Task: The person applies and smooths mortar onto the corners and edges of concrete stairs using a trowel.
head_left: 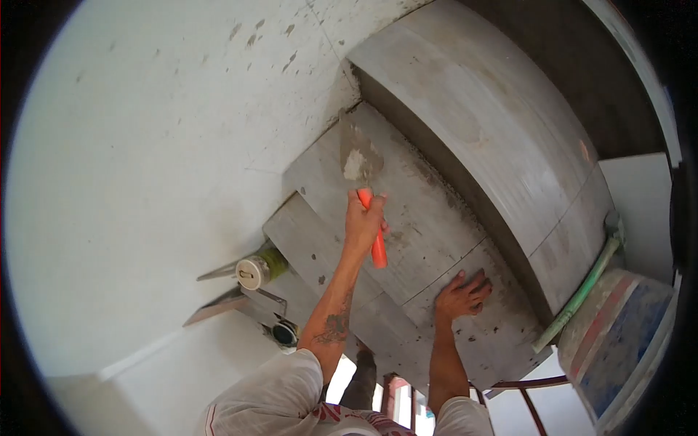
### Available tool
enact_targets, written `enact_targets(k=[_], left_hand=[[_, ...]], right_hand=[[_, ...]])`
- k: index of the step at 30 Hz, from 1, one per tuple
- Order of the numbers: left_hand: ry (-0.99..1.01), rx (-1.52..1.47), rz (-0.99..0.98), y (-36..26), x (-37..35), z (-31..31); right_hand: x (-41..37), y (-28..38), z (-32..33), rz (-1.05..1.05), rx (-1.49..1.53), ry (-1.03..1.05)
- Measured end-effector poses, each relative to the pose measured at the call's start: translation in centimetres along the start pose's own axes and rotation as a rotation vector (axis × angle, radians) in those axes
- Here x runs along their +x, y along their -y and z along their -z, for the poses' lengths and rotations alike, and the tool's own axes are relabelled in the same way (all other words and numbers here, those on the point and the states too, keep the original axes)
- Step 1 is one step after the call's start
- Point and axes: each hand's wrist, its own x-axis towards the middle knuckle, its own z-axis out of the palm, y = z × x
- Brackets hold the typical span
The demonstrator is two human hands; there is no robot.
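Observation:
My left hand [363,216] is wrapped around the orange handle of a pointed trowel [361,156]. Pale mortar clings to the blade, whose tip reaches toward the corner where the wall meets the step. My right hand [463,294] rests on the grey tiled step [429,225], its fingers spread, near a joint between tiles. Beside the trowel runs the dark riser [465,185] of the higher step, with mortar crumbs along its foot.
White wall [145,145] with mortar spatters lies at left. A hammer with a green handle [582,291] leans by a stained bucket [618,341] at right. Lower left, a can [254,270] sits on a lower step. A dark metal railing [527,383] shows at the bottom.

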Motion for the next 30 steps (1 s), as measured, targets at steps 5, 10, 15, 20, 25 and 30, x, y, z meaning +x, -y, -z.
enact_targets(k=[5,10,15,20,25,30], left_hand=[[-0.088,-0.031,0.005,0.9,0.8,-1.2],[-0.138,0.100,-0.083,1.3,2.7,-4.4],[-0.170,0.033,-0.164,0.4,7.0,-6.2],[-0.183,0.089,-0.215,-1.5,8.8,-5.9],[-0.183,0.097,-0.204,-1.1,9.8,-5.5],[-0.032,-0.127,0.107,-1.2,8.4,-5.7]], right_hand=[[-0.2,-0.4,-1.2,0.062,-0.057,-0.089],[-0.2,-0.2,-1.0,0.025,-0.029,-0.076],[-0.2,-0.2,-1.2,0.013,-0.014,-0.047],[-0.3,-0.2,-1.4,0.011,0.013,-0.062],[-0.3,0.0,-1.3,0.015,-0.011,-0.070],[-0.4,-0.4,-1.7,0.032,-0.026,-0.085]])
